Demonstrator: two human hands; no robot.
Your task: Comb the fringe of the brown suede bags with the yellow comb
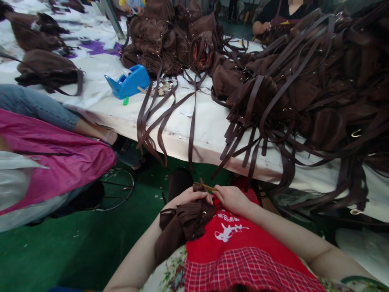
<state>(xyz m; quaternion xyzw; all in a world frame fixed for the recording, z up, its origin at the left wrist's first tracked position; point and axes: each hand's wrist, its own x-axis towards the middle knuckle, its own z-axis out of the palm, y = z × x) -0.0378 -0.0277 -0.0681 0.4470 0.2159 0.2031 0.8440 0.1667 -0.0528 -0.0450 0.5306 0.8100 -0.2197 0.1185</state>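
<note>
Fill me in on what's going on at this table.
A person seated beside the table has a brown fringed bag at their lap. The left hand holds the bag near its top, and the right hand grips a thin yellow tool against it; the tool's exact type is unclear. Brown bags with dangling straps are heaped on the table, near a blue tape dispenser.

Straps (287, 162) in way @ tbl edge (209, 155)

yellow item (208, 187): partly hidden | bag pile (328, 85): cut by right edge
</note>
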